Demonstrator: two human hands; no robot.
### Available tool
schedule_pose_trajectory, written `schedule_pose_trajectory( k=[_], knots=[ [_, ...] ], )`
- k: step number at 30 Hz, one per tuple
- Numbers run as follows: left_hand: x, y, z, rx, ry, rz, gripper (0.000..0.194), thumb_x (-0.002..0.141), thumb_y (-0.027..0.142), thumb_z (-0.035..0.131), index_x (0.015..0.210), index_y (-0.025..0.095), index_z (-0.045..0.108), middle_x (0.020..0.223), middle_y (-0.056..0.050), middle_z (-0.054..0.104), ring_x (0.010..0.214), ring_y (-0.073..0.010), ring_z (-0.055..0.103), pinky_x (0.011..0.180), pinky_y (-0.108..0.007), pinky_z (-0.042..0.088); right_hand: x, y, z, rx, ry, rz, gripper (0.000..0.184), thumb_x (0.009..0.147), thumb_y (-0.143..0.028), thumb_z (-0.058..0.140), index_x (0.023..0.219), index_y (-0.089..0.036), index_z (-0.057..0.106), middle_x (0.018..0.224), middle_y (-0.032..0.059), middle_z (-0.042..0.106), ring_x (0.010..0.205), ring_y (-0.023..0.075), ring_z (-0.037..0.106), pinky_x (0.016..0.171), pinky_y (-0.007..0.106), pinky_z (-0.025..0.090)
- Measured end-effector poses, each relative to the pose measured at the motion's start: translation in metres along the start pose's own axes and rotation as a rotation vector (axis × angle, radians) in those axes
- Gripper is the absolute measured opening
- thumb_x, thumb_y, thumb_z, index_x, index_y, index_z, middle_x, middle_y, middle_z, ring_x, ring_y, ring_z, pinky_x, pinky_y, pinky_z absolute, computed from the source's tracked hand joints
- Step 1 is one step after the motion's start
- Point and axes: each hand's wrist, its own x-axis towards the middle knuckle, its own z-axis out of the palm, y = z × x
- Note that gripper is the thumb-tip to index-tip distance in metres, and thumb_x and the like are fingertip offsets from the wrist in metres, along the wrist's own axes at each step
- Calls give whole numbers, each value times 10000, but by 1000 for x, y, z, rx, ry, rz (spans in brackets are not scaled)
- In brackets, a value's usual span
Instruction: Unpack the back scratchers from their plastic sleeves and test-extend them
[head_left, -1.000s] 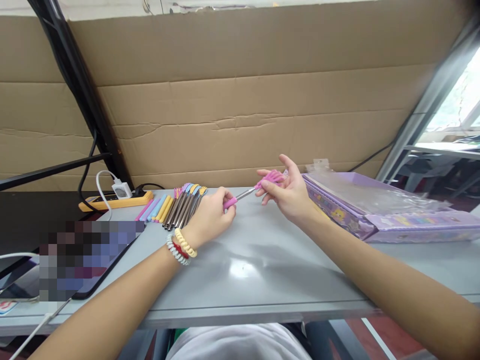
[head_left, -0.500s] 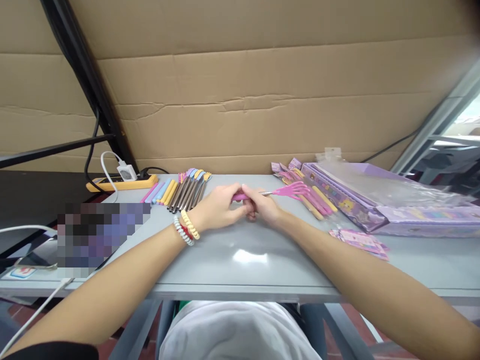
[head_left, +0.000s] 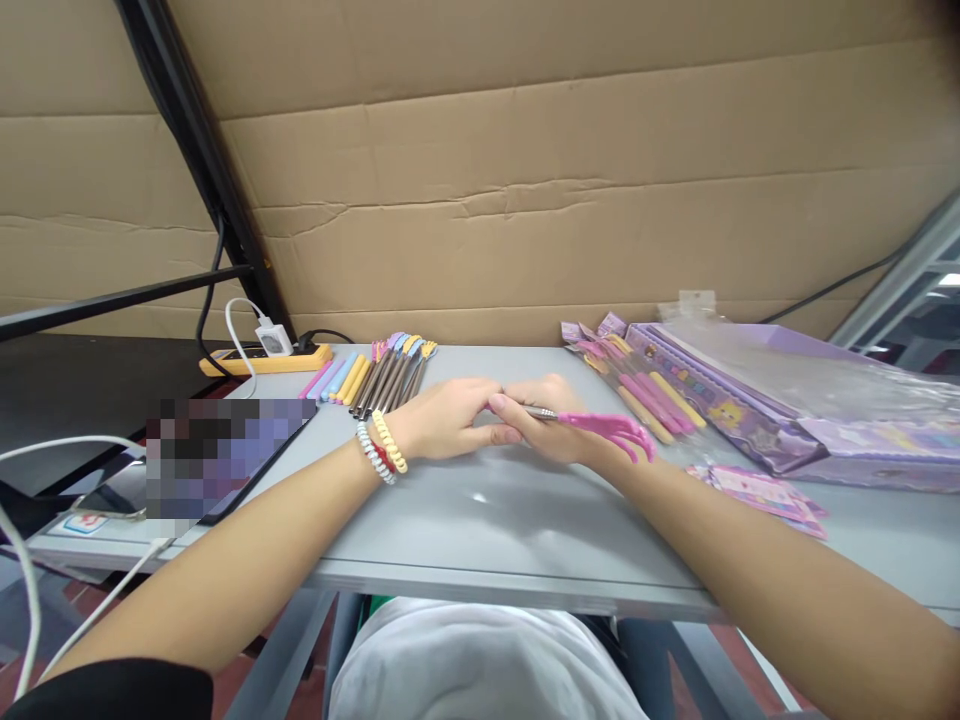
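Observation:
A back scratcher with a pink claw-shaped head (head_left: pixel 616 432) and a short metal rod lies across my hands, its claw pointing right over my right wrist. My right hand (head_left: pixel 551 425) is closed on it, thumb along the rod. My left hand (head_left: pixel 454 415), with coiled bands at the wrist, meets the right one and is closed around the handle end, which is hidden between the hands. Left of them lie several back scratchers (head_left: pixel 394 375) with metal rods and coloured claws, beside loose pink, blue and yellow handles (head_left: pixel 345 378).
Bagged back scratchers (head_left: pixel 660 400) lie at right beside a purple display box (head_left: pixel 750 410) under clear plastic. Printed cards (head_left: pixel 765 495) are in front of it. At left are a tablet-like screen (head_left: pixel 262 450), a yellow power strip (head_left: pixel 300 360) and white cables. Cardboard (head_left: pixel 480 200) stands behind the grey table (head_left: pixel 450 530).
The back scratcher has turned, so its claw now points lower and nearer my right wrist. Its pink handle has gone out of sight between my hands. The view has shifted slightly left.

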Motion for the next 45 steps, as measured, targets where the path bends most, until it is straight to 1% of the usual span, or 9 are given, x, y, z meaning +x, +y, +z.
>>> schedule_pose_trajectory(
  k=[3,9,13,17,23,28,35,40,45],
  knots=[
    [-2,-3,-4,-45,17,43,392,837,556,552,813,166,519,773,-21,575,697,-151,520,652,-277,401,-1,-2,0,19,-8,-9,429,928,-373,397,597,-154,560,489,-24,474,462,65,374,513,219,300],
    [-3,-6,-6,-116,136,78,430,894,533,474,1017,131,565,935,-85,640,824,-171,573,757,-299,441,2,-5,-1,15,34,214,454,903,-444,416,583,-162,573,522,0,506,505,97,427,523,242,335],
    [-2,-4,-4,-62,87,45,494,911,596,369,938,140,558,877,-82,633,777,-174,562,712,-295,427,1,-2,1,30,21,133,428,924,-409,388,646,-161,598,533,-12,496,502,88,413,543,238,335],
    [-2,-5,-5,-16,10,69,587,880,698,267,718,177,485,671,-32,555,615,-151,486,604,-277,364,-2,-4,3,22,8,28,483,944,-405,360,547,-166,495,484,-25,412,458,73,321,507,238,284],
    [-2,-8,-13,0,-18,87,595,784,778,348,595,213,353,506,20,425,475,-120,361,504,-268,251,-3,-20,2,-46,-20,-72,470,958,-386,339,581,-169,516,479,-39,370,439,63,289,485,225,239],
    [0,-15,-20,-52,-61,116,600,712,776,458,547,212,336,445,52,341,427,-94,291,474,-267,226,0,-26,4,-177,-35,-80,443,946,-366,323,577,-173,475,462,-36,323,424,67,236,480,249,202],
    [-1,-25,-26,18,-50,4,665,535,804,605,478,200,334,419,77,271,454,-76,212,466,-262,166,-2,-31,10,-323,36,-160,361,907,-313,361,569,-202,301,471,-52,242,446,79,133,467,262,173],
    [-3,-23,-25,47,-53,-28,653,547,774,631,486,196,333,432,82,255,460,-75,212,476,-257,165,-4,-29,6,-295,52,-182,349,883,-281,379,570,-200,247,469,-56,219,451,75,133,468,256,170],
    [-6,-11,-21,102,40,7,597,661,766,565,589,197,399,499,56,373,482,-97,320,507,-256,227,-4,-17,-2,-130,35,-162,415,892,-362,432,553,-190,268,473,-62,221,458,60,151,459,234,174]
  ],
)
